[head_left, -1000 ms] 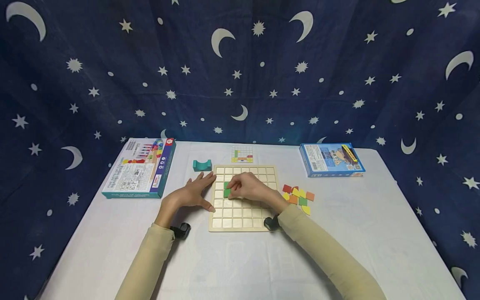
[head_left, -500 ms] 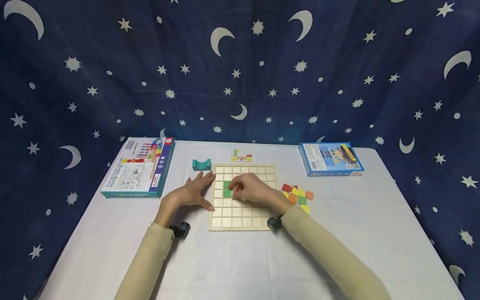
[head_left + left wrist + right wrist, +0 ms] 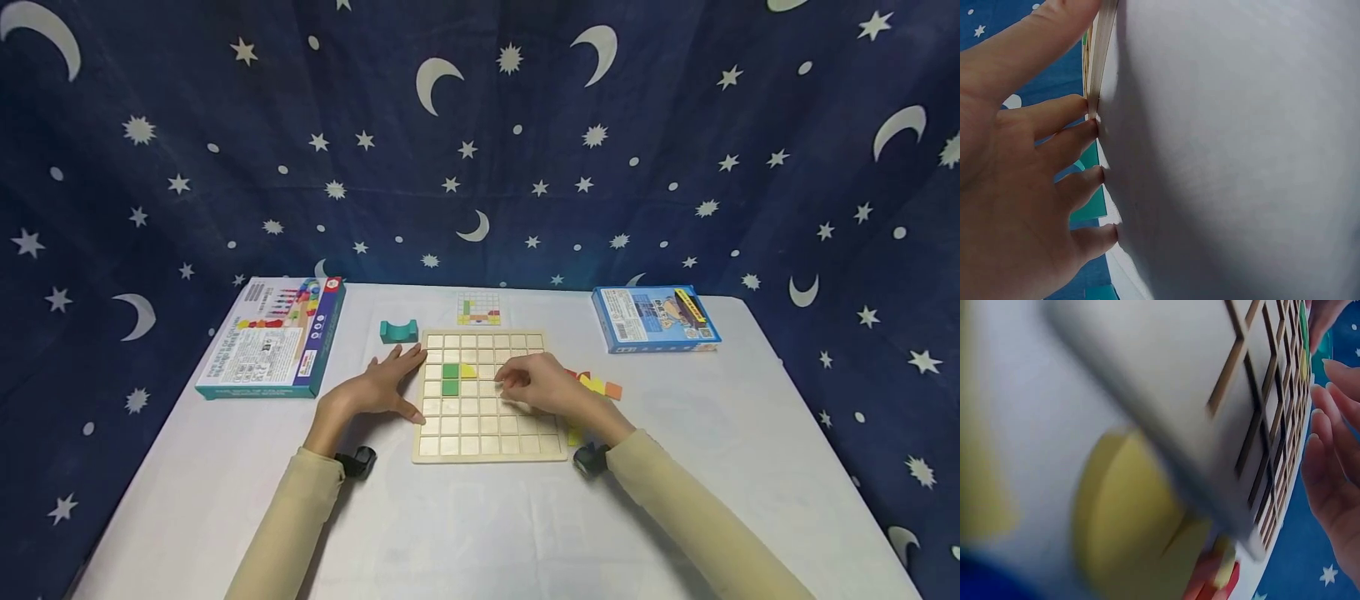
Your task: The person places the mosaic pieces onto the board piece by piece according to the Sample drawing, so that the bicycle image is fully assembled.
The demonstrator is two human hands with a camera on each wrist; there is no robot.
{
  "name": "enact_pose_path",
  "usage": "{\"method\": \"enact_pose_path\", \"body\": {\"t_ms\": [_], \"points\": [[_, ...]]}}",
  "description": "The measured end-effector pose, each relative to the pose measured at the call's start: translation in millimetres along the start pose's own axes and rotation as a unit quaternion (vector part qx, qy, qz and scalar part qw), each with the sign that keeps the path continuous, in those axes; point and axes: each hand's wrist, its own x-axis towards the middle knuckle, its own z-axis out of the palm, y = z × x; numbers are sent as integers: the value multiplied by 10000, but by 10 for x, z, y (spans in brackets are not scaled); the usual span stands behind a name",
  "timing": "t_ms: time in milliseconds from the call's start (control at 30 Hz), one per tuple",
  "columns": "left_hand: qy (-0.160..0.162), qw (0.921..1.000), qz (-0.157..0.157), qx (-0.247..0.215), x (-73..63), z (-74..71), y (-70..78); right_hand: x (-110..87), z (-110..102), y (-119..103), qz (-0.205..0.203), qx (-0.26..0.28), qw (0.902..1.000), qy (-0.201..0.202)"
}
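Note:
A wooden grid board (image 3: 487, 425) lies flat on the white table. Two green square tiles (image 3: 450, 387) sit in it, one above the other. Right of the upper one is a yellow rounded piece (image 3: 468, 372). My left hand (image 3: 371, 390) touches the board's left edge with spread fingers and thumb, as the left wrist view also shows. Over the board's right half hovers my right hand (image 3: 536, 383), its fingers loosely bent with nothing seen between them. Loose coloured pieces (image 3: 596, 385) lie right of the board, partly hidden by the right forearm.
Behind the board lies a printed pattern card (image 3: 478, 304). A teal curved block (image 3: 398, 332) stands near the board's far left corner. One game box (image 3: 270, 337) is at the left, a blue box (image 3: 656, 319) at the right. A starry curtain (image 3: 480, 150) hangs behind the table.
My right hand has moved right, away from the green tiles, uncovering the yellow piece beside the upper one. The left hand has stayed at the board's edge.

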Motion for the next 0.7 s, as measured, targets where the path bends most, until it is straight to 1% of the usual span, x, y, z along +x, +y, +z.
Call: {"method": "enact_pose_path", "body": {"t_ms": [167, 267, 367, 600, 700], "points": [[-12, 10000, -9, -32, -4, 24, -25, -181, -59, 88, 165, -38, 9997, 192], [10, 10000, -29, -34, -5, 31, -30, -268, -79, 169, 193, -61, 9993, 306], [33, 10000, -51, -58, -4, 29, -28, -357, -107, 245, 276, -125, 9989, 363], [18, 10000, 13, -7, 17, 14, -30, -543, -203, 401, 886, -225, 9948, 460], [14, 10000, -10, -15, 21, 27, -32, -609, -234, 479, 1049, -251, 9928, 512]]}}
